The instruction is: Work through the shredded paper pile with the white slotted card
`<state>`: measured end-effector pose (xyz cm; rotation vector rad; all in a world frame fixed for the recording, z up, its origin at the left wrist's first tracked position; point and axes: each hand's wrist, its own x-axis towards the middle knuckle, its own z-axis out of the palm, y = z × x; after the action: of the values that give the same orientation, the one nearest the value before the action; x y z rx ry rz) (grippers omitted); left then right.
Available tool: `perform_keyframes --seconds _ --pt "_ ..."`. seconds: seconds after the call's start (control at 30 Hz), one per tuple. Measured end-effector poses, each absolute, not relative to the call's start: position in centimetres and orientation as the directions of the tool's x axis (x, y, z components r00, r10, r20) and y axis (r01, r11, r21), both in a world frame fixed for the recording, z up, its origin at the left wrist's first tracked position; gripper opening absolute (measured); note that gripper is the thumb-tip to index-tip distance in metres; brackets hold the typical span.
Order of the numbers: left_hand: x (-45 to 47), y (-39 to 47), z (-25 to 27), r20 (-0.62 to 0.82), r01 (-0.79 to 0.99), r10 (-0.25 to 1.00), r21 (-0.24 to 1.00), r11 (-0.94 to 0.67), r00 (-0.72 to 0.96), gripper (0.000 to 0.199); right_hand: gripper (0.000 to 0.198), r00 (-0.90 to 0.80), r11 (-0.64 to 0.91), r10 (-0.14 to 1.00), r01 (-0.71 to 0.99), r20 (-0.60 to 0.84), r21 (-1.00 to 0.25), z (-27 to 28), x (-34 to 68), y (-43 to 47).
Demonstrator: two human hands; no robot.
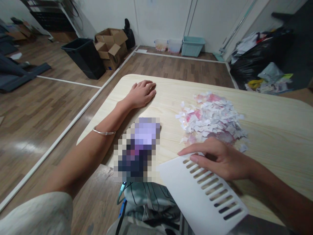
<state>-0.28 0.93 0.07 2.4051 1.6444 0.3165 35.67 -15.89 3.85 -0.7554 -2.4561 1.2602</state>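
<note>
My left hand (143, 93) lies palm down on the pale wooden table (168, 98) near its far left corner. Its fingers are loosely spread and hold nothing. A silver bangle (104, 132) circles that wrist. With my right hand (220, 158) I grip a white slotted panel (188, 187) at its upper edge, thumb on the near face. The panel is tilted over the table's near edge, and a row of long slots runs along one side. Just beyond my right hand spreads a heap of torn paper scraps (215, 117), white with some pink bits.
A pixelated phone-like object (144, 140) lies by my left forearm. Striped cloth (149, 195) covers my lap. Beyond the table are a black bin (84, 58), cardboard boxes (111, 45), a teal tub (193, 46) and black bags (259, 55) on the floor.
</note>
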Motion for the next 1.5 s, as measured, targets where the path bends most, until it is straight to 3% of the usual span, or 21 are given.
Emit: perform_keyframes --seconds 0.33,0.47,0.67,1.0,1.5 --pt "-0.1 0.9 0.3 0.043 0.89 0.931 0.278 -0.361 0.363 0.077 0.032 -0.831 0.493 0.536 0.163 0.15 -0.855 3.9 37.5 -16.0" --pt "-0.3 1.0 0.2 0.045 0.885 0.927 0.282 -0.37 0.373 0.076 0.035 -0.795 0.332 0.605 0.187 0.056 -0.925 4.0 38.4 -15.7" --pt "-0.3 0.9 0.2 0.036 0.888 0.932 0.293 -0.356 0.362 0.074 0.051 -0.811 0.023 0.585 0.015 0.001 -1.0 5.1 38.3 -15.0" --pt "-0.3 0.9 0.3 0.044 0.884 0.927 0.289 -0.368 0.371 0.075 0.06 -0.824 -0.097 0.566 -0.1 0.028 -0.99 3.8 38.9 -14.7" --pt "-0.2 0.9 0.4 0.033 0.89 0.926 0.266 -0.37 0.375 0.083 0.046 -0.766 -0.244 0.637 -0.1 -0.082 -0.965 3.1 39.6 -15.5"
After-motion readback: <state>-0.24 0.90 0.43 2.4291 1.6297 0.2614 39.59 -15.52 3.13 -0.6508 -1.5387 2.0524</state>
